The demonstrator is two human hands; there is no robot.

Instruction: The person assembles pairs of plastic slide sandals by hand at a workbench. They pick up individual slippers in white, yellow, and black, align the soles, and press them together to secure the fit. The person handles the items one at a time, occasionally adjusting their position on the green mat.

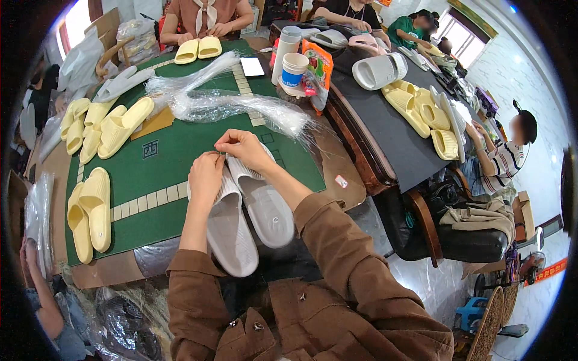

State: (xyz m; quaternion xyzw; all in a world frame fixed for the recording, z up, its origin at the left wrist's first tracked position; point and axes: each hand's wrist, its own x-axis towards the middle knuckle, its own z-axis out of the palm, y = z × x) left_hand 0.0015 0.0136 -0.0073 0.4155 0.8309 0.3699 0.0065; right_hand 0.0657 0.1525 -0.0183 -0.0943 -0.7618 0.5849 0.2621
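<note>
A pair of grey slide slippers [271, 216] lies side by side at the table's near edge, toes away from me and heels over the edge. My left hand [205, 177] rests at the left slipper's ribbed strap, its fingertips pinched at the strap's inner side. Just above and touching close by, my right hand [245, 149] is pinched over the right slipper's strap. Whatever is between the fingertips is too small to make out. Beyond my hands lies a bundle of thin clear plastic strands [241, 108], partly in a clear sleeve.
Yellow slippers [96, 204] sit in pairs along the left of the green table mat [141, 174]. A white bucket [294, 71] and an orange packet [319, 63] stand at the far right corner. A dark table [385, 120] with more slippers and a black chair [475, 240] are right. Several people sit around.
</note>
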